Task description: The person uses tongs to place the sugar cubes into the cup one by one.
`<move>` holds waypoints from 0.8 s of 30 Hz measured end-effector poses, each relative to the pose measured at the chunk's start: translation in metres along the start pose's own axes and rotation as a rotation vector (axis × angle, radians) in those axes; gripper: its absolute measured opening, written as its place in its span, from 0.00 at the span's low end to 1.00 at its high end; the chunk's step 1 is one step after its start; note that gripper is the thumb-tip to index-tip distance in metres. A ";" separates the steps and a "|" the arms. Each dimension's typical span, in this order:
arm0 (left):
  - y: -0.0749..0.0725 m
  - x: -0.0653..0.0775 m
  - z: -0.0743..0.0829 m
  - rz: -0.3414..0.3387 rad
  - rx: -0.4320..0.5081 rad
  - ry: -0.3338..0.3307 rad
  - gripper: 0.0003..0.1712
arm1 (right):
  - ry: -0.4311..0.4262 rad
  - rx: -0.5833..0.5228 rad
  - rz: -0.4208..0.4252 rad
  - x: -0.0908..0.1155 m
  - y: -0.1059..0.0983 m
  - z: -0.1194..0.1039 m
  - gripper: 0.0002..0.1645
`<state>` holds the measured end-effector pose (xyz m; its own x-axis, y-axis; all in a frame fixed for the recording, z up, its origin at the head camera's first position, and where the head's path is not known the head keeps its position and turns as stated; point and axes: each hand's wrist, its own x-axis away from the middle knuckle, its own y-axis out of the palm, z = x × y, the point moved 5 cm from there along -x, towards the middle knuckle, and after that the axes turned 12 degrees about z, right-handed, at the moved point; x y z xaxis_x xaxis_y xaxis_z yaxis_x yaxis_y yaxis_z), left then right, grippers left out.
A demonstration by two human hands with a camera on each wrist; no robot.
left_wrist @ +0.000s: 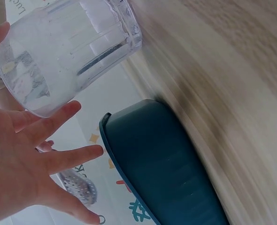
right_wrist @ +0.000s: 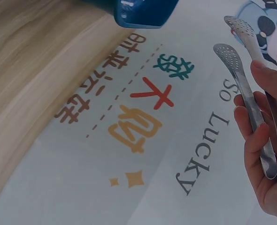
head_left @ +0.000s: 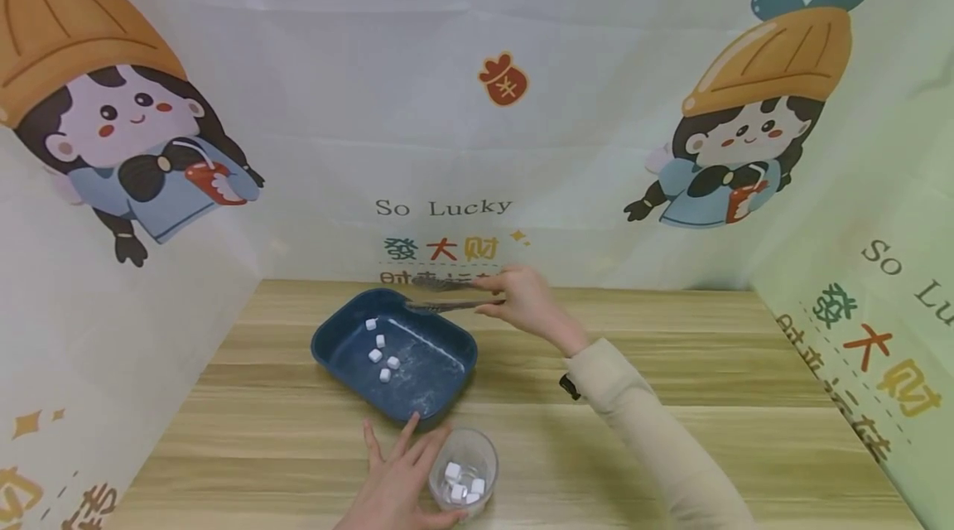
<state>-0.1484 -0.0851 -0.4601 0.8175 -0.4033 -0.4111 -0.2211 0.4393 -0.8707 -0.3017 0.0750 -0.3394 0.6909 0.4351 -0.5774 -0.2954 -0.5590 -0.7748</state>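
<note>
My left hand (head_left: 398,484) holds a clear glass (head_left: 488,451) between thumb and index finger, its other fingers spread. Several white cubes (head_left: 453,472) lie in the bottom of the glass. Beyond it stands a dark blue tray (head_left: 440,389) with several white cubes (head_left: 375,356) toward its left side. Over the tray's back right edge, my right hand (head_left: 525,306) grips metal tongs (head_left: 455,305). The right wrist view shows the tongs' perforated tips (right_wrist: 230,54) apart with nothing between them.
The wooden table (head_left: 633,431) meets a printed white cloth (head_left: 581,182) that rises at the back and both sides. A small black object (head_left: 570,386) shows at the right sleeve's cuff (head_left: 596,373). The tray's near wall (left_wrist: 157,154) stands close to the left fingertips.
</note>
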 end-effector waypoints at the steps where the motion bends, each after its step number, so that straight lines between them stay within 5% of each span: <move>1: 0.000 0.000 0.000 -0.005 0.004 -0.003 0.52 | -0.012 0.011 -0.010 -0.001 0.002 -0.001 0.22; 24: -0.001 -0.001 0.000 -0.024 0.009 -0.027 0.51 | -0.108 0.207 -0.323 -0.006 0.072 -0.020 0.23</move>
<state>-0.1494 -0.0850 -0.4591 0.8365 -0.3924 -0.3825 -0.1962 0.4372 -0.8777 -0.3135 0.0179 -0.3869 0.6997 0.6434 -0.3106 -0.2088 -0.2316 -0.9501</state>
